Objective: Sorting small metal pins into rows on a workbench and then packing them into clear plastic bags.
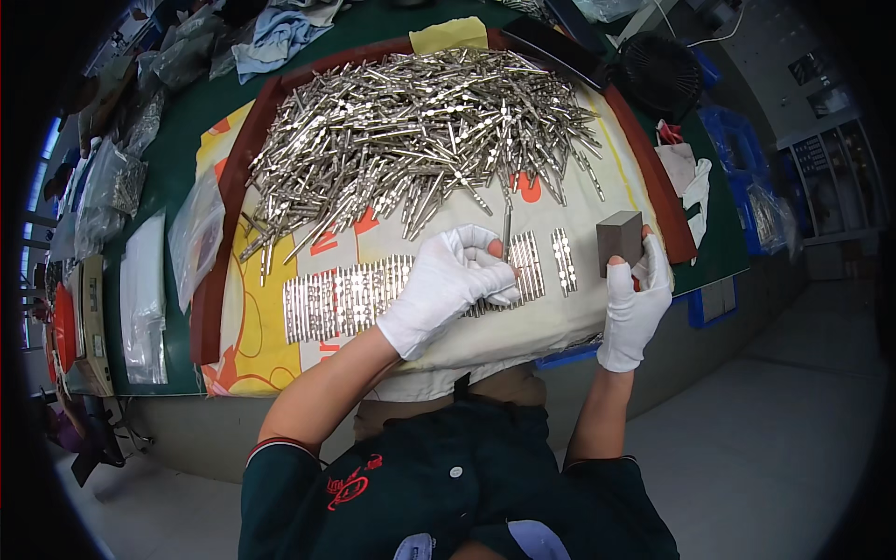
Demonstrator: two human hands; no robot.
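My left hand (446,280), in a white glove with bare fingertips, is closed in a pinch at a slim metal pin (507,229) that points away from me. Beneath and beside that hand runs a row of shiny stepped metal pins (336,301) laid side by side; the glove hides its middle. A few more pins (564,261) lie in a small separate group to the right. My right hand (635,313), gloved the same way, grips a dark grey rectangular block (618,239) between thumb and fingers, near the right side of the cloth.
A large heap of loose metal pins (420,140) covers the far part of the printed cloth (448,345). Reddish-brown wooden rails (653,177) border it. Plastic bags (142,289) lie left on the green table; a black fan (656,77) stands at the far right, near blue crates (733,140).
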